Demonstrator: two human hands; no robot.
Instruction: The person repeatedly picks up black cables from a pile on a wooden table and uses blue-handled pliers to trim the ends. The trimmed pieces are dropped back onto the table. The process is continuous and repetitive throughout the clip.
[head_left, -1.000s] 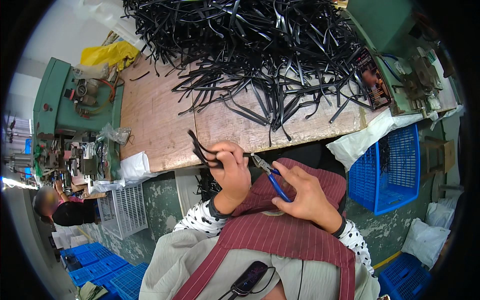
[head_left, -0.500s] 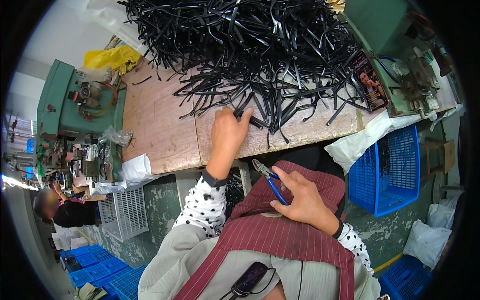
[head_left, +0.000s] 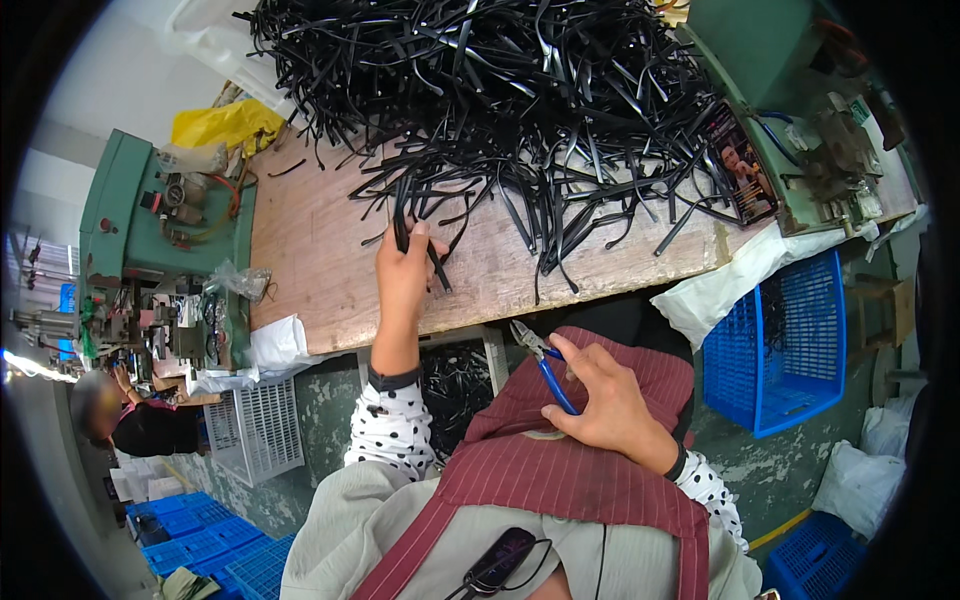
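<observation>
My left hand (head_left: 402,280) is over the near part of the wooden table, closed around a few black eyeglass temples (head_left: 402,212). They point away from me, and one dark end sticks out at the right of the hand. Beyond lies a large heap of loose black eyeglass temples (head_left: 500,80), with stray ones spread toward the table's near edge. My right hand (head_left: 612,408) is above my lap, wrapped round a pair of blue-handled cutting pliers (head_left: 549,372). Their metal jaws point up and left, toward the table edge, slightly apart and with nothing between them.
Green machines stand at the left (head_left: 125,215) and the right (head_left: 750,60) of the wooden table (head_left: 320,270). A blue crate (head_left: 715,370) and a white crate (head_left: 262,430) sit below. More temples (head_left: 460,385) lie under the table edge. Far left is another person (head_left: 150,428).
My left hand has moved left from the scattered temples, and black temples now stand up from its grip. My right hand with the pliers has hardly moved.
</observation>
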